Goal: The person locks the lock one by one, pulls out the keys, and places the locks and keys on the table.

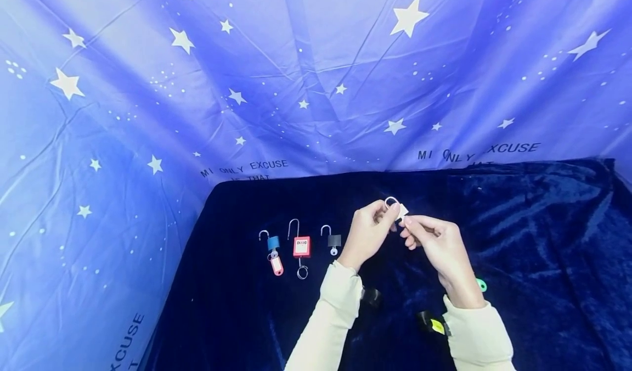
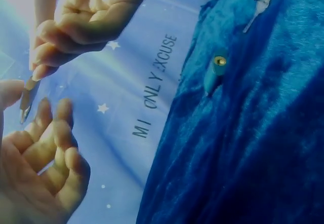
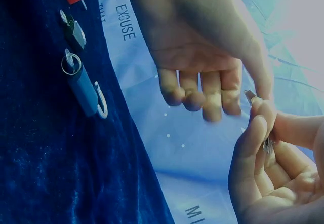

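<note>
A pale padlock is held just right of centre in the head view, pinched between the left hand's thumb and fingers, its shackle arched toward the upper left. By its lower edge, a small metal piece, mostly covered, is pinched by the right hand's curled fingers. Left of centre, a blue padlock, a red padlock and a dark padlock are laid in a row on the cloth-covered counter, shackles raised.
</note>
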`<state>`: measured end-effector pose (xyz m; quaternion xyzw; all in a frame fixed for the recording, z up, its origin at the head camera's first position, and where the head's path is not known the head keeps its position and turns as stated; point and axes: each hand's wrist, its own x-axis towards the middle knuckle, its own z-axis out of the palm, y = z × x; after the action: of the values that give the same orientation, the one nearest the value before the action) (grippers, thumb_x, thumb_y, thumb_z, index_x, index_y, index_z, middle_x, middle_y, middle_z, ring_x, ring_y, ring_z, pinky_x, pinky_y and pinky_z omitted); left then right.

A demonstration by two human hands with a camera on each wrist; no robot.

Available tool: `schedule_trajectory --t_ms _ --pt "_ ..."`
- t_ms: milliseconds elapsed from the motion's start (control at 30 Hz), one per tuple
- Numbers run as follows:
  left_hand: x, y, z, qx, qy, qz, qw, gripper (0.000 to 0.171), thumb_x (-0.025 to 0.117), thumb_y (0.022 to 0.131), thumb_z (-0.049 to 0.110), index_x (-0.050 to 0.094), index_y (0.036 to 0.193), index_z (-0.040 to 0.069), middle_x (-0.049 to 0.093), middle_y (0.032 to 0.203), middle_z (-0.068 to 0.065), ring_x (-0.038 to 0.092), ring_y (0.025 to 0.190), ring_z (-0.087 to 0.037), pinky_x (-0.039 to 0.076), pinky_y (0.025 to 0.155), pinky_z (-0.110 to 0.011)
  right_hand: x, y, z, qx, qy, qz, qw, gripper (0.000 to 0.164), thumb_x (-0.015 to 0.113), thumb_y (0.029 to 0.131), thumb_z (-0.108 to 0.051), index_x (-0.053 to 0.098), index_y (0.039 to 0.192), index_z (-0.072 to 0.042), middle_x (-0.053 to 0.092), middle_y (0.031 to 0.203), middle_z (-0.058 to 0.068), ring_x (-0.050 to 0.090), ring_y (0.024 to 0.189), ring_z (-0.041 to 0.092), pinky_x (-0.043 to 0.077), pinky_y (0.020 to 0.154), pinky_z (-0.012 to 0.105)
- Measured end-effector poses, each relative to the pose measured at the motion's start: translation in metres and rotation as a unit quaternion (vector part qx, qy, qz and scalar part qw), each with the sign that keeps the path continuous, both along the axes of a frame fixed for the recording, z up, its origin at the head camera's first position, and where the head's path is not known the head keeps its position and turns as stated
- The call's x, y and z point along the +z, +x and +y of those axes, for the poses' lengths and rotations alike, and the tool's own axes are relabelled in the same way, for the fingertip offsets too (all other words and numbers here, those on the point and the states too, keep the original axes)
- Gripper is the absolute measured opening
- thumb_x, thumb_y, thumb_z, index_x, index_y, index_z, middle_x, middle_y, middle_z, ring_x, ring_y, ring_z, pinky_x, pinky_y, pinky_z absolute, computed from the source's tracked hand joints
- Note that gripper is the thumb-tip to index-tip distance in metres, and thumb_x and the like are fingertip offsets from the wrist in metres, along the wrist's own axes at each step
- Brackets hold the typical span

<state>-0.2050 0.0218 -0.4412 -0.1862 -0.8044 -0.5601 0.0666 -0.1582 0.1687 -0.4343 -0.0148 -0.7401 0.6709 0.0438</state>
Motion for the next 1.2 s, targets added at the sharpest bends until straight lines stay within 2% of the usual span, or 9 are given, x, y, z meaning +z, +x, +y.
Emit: schedule_trajectory --t_ms 133,200,367,533,733,833,1000,1067,1200 --pt "0.003 0.002 0.001 -0.004 0.007 0.016 0.9998 0.03 0.048 0.092 0.042 0.063 0.083 0.018 0.063 0.07 0.007 0.053 0.056 -0.005 0.04 0.048 -0.021 -0.022 -0.009 0.005 0.014 -0.02 0.015 1.0 0.034 0.06 0.087 -0.03 0.064 0.103 0.0 0.065 0.08 0.014 0.06 0.063 0.024 0.051 0.059 0.032" --pt "0.01 0.005 0.0 0.001 0.027 0.025 0.9993 0.026 0.052 0.091 0.034 0.064 0.082 0.014 0.063 0.069 0.003 0.051 0.054 -0.006 0.04 0.048 -0.021 -0.028 -0.011 0.005 0.02 -0.012 0.018 1.0 0.034 0.059 0.087 -0.03 0.064 0.104 -0.001 0.065 0.081 0.014 0.06 0.063 0.024 0.051 0.058 0.031" --pt "0.027 0.011 -0.005 0.035 0.063 0.04 0.9966 0.021 0.058 0.088 0.024 0.064 0.076 0.007 0.063 0.066 -0.005 0.051 0.052 -0.009 0.04 0.049 -0.022 -0.007 -0.003 -0.006 0.035 0.098 0.034 0.994 0.04 0.057 0.087 -0.039 0.064 0.102 -0.002 0.065 0.081 0.015 0.06 0.063 0.026 0.051 0.057 0.032" --pt "0.031 0.012 -0.008 0.052 0.076 0.026 0.9954 0.022 0.059 0.087 0.025 0.065 0.075 0.008 0.064 0.066 -0.007 0.055 0.055 -0.018 0.04 0.05 -0.023 0.01 0.004 -0.014 0.029 0.192 0.071 0.978 0.035 0.054 0.089 -0.039 0.065 0.097 -0.006 0.061 0.069 0.007 0.057 0.055 0.02 0.048 0.052 0.029" --pt "0.031 0.011 -0.009 0.035 0.081 -0.009 0.9961 0.025 0.058 0.088 0.027 0.065 0.075 0.007 0.064 0.066 -0.004 0.06 0.059 -0.023 0.045 0.053 -0.024 0.009 0.004 -0.016 -0.018 0.255 0.118 0.959 0.028 0.051 0.091 -0.036 0.066 0.094 -0.012 0.058 0.067 -0.003 0.055 0.054 0.013 0.045 0.05 0.025" --pt "0.031 0.01 -0.009 0.036 0.089 -0.021 0.9952 0.026 0.058 0.088 0.026 0.064 0.075 0.005 0.064 0.065 -0.005 0.061 0.059 -0.027 0.046 0.053 -0.024 0.006 0.004 -0.017 -0.046 0.292 0.17 0.94 0.024 0.054 0.091 -0.032 0.068 0.094 -0.014 0.057 0.07 -0.007 0.053 0.055 0.008 0.044 0.053 0.024" --pt "0.03 0.01 -0.008 0.04 0.11 -0.024 0.9928 0.026 0.058 0.088 0.025 0.065 0.077 0.003 0.063 0.065 -0.009 0.059 0.06 -0.034 0.044 0.051 -0.023 0.002 0.002 -0.019 -0.078 0.346 0.245 0.902 0.019 0.057 0.089 -0.025 0.069 0.093 -0.011 0.057 0.072 -0.007 0.047 0.058 0.009 0.042 0.057 0.03" --pt "0.029 0.01 -0.008 0.042 0.119 -0.02 0.9918 0.026 0.058 0.088 0.025 0.065 0.076 0.003 0.063 0.065 -0.011 0.059 0.058 -0.032 0.044 0.05 -0.023 0.002 0.001 -0.02 -0.082 0.35 0.261 0.896 0.018 0.057 0.089 -0.023 0.07 0.092 -0.01 0.058 0.072 -0.007 0.047 0.058 0.01 0.041 0.057 0.031" --pt "0.027 0.009 -0.008 0.048 0.138 -0.011 0.9891 0.026 0.058 0.088 0.025 0.065 0.074 0.004 0.062 0.063 -0.012 0.057 0.052 -0.018 0.047 0.051 -0.027 0.004 0.002 -0.021 -0.084 0.344 0.275 0.894 0.016 0.058 0.088 -0.023 0.07 0.09 -0.012 0.057 0.07 -0.008 0.046 0.057 0.007 0.04 0.057 0.03"
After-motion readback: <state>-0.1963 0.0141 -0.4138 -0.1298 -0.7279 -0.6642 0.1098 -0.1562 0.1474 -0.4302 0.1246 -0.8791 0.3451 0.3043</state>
